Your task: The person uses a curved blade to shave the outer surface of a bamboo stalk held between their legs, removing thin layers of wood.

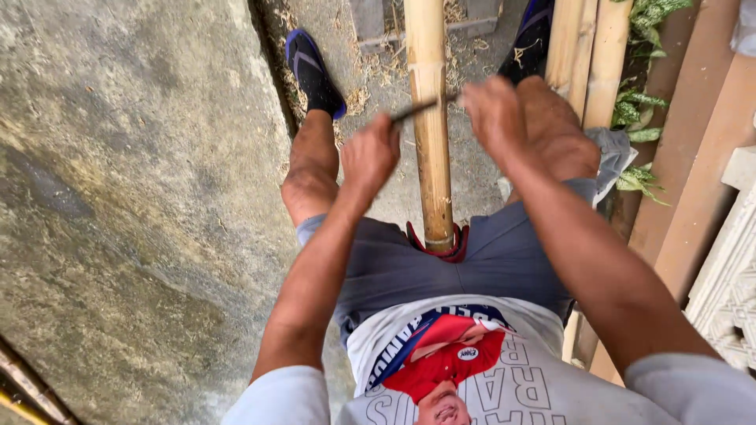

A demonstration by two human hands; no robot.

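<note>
Grey shorts (pixel 409 271) at bottom centre pin the near end of a bamboo pole (pixel 431 134) that runs up the middle of the frame. Both fists are clenched on a thin dark blade (pixel 417 109) laid across it: left hand (pixel 368 153) just left, right hand (pixel 494 114) just right. More bamboo poles (pixel 587 55) lean upper right.

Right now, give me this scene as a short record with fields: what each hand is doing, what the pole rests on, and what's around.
left hand: gripping one end of a thin dark blade
right hand: gripping the blade's other end
blade: lies across the bamboo pole
pole: runs between the knees, near end at the lap
beside: more bamboo poles, green leaves
ground: concrete, scattered shavings
</note>
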